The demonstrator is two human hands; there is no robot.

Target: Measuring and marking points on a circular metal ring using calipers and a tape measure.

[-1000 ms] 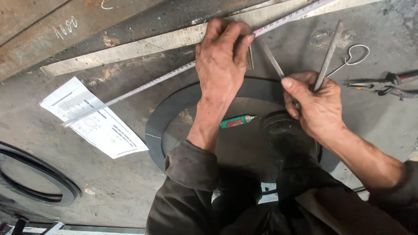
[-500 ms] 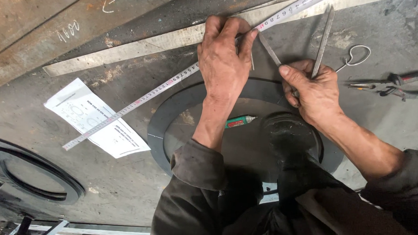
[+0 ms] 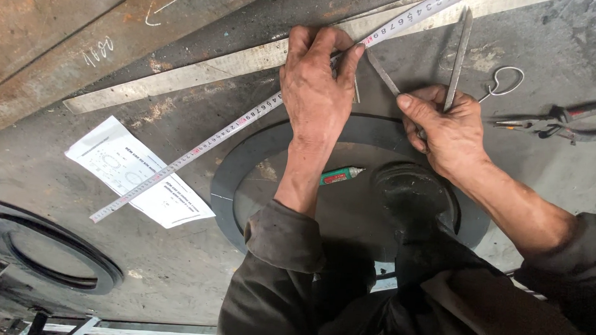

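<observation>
My left hand presses a long steel ruler flat against the metal plate, fingers curled over the ruler's upper part. My right hand grips a metal divider; one leg points up and the other leg slants left toward the ruler under my left fingers. Both hands work just above a large dark steel ring lying on the plate. A green marker lies inside the ring.
A printed paper sheet lies left under the ruler's lower end. Another dark ring sits at lower left. Pliers and a wire loop rest at right. A pale flat metal strip crosses the plate.
The view has shifted slightly. Both hands stay on the ruler and the divider, with the divider legs now spread against the ruler.
</observation>
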